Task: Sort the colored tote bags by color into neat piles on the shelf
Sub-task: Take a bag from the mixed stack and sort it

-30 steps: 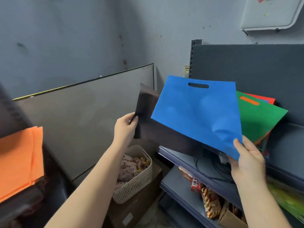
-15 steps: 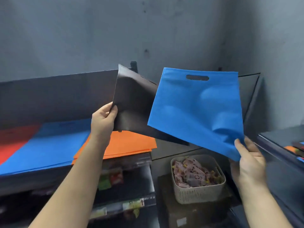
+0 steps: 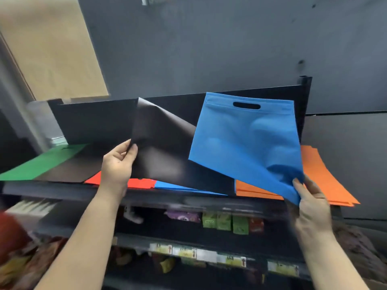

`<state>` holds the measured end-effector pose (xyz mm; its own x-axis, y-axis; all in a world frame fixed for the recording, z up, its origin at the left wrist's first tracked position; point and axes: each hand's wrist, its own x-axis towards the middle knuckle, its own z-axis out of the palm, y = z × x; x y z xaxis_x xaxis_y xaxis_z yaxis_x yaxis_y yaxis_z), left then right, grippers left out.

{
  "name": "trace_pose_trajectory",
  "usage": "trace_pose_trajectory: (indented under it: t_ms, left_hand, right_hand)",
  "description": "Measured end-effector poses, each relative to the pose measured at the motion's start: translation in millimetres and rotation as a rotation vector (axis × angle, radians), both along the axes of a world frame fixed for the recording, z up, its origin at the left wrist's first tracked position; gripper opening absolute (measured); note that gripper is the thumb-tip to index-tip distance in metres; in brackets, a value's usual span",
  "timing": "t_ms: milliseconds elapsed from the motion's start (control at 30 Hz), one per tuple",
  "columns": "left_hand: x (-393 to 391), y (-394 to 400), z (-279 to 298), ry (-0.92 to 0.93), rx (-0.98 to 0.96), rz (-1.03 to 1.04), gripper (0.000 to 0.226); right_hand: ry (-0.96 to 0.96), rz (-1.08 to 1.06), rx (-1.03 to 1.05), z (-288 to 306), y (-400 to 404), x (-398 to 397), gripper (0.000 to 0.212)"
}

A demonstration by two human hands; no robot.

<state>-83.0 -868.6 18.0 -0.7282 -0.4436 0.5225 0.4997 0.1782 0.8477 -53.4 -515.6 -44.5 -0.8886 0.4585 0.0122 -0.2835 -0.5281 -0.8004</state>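
the biggest change is the view itself: one second ago the camera looked at a side rack with a green and a red bag behind the blue one, half a second ago it was swinging past a white basket, and now it faces the sorting shelf (image 3: 62,190) straight on, so the person has turned to the place where the piles are. on the shelf lie, from its left end to its right end, a green pile (image 3: 41,162), a black pile (image 3: 71,170), a red pile (image 3: 138,182), a blue pile (image 3: 178,186) and an orange pile (image 3: 326,178); the blue pile is mostly hidden under the held bags. the two carried bags kept their pose through the turn. the black bag (image 3: 163,147) hangs above the middle of the shelf, over the red and blue piles, and the left hand (image 3: 118,164) pinches its left edge between thumb and fingers. the blue bag (image 3: 249,141) is held upright above the right half of the shelf, partly in front of the orange pile, and the right hand (image 3: 312,204) grips its lower right corner. for the task this means, i think, that the fetching part is finished and the placing part begins: blue bag should go down onto the blue pile, black bag onto the black pile more to the left end. neither bag touches its pile yet.
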Motion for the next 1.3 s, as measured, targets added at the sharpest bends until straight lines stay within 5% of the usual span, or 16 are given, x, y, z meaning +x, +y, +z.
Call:
trace_pose_trajectory:
  t_ms: [167,300,600,867,1033,1100,1200,1300]
  left_hand:
    - [0,-74,-5,0.029,-0.021,0.138,0.031]
    - [-9,-107,-5,0.061,-0.041,0.21,0.034]
    - [-29,-142,3,0.077,-0.056,0.328,0.037]
    - [-48,-132,5,0.039,-0.01,0.301,0.031]
    - [-48,-140,1,-0.001,0.04,0.267,0.03]
    - [-44,-151,4,0.006,0.069,0.254,0.033]
    - [-36,-175,6,-0.011,0.083,0.218,0.029]
    - [-19,-207,3,-0.04,0.056,0.195,0.019]
  right_hand:
    - [0.036,0.075,-0.064,-10,-56,-27,0.021]
    - [0.028,0.005,0.082,-18,-70,-58,0.023]
    - [-0.164,-0.125,1.201,-32,-76,-111,0.024]
    - [-0.434,-0.061,1.779,-19,-101,-127,0.042]
    - [0.033,-0.148,1.593,-2,-142,-129,0.022]
    - [0.073,0.101,1.27,10,-170,-131,0.019]
    - [-0.115,0.686,0.629,33,-213,-128,0.047]
    - [-0.14,0.979,0.403,45,-257,-132,0.062]
